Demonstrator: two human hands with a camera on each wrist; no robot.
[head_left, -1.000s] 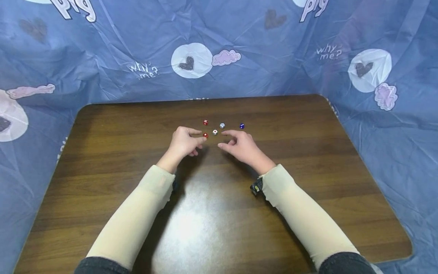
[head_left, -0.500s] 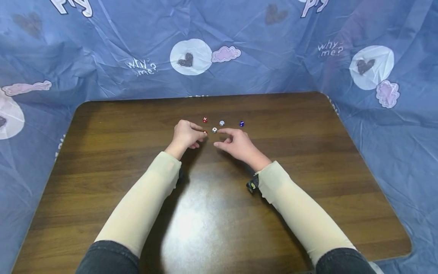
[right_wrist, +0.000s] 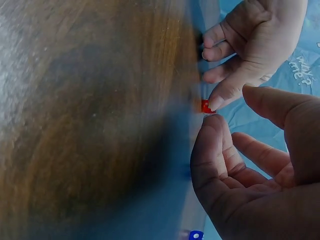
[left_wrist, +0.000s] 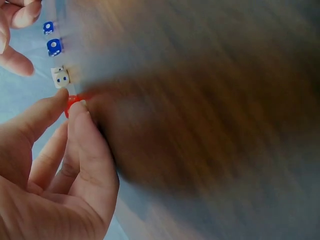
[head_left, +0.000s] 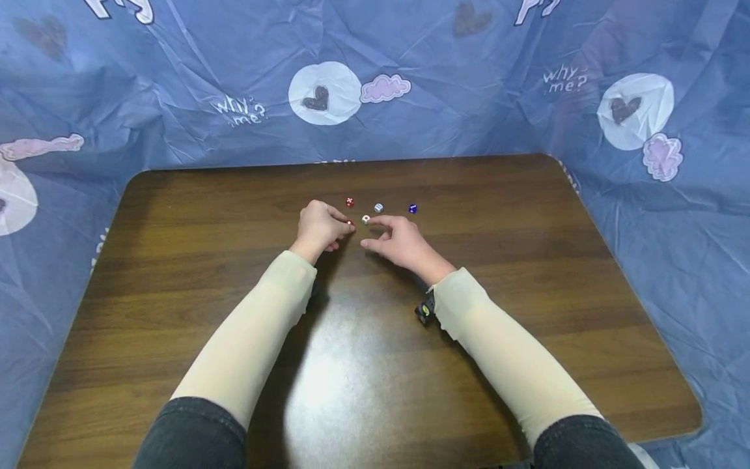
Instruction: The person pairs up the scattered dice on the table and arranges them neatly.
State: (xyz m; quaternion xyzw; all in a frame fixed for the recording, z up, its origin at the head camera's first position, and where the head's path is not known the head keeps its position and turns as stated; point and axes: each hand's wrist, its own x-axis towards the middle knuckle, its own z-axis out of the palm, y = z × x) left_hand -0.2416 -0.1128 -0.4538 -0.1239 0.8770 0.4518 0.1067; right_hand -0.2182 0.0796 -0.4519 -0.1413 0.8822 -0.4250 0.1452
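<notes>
My left hand [head_left: 319,225] pinches a small red die [left_wrist: 73,105] between thumb and fingertips, low over the wooden table. The fingers hide much of that die in the head view. Just right of it is a white die [head_left: 366,220]. My right hand [head_left: 398,240] reaches in from the right, its index fingertip right beside the white die; I cannot tell if it touches. Thumb and index finger stand apart, with nothing held. In the right wrist view, the red die [right_wrist: 207,106] shows at the left thumb.
Behind the hands lie another red die [head_left: 349,202], a die that looks white and blue [head_left: 379,208], and a dark blue die [head_left: 413,208]. The wooden table [head_left: 176,260] ends at a blue printed cloth [head_left: 457,117] at the back.
My left hand has moved slightly forward and closed its thumb and fingers on the near red die. My right index fingertip has come closer to the white die.
</notes>
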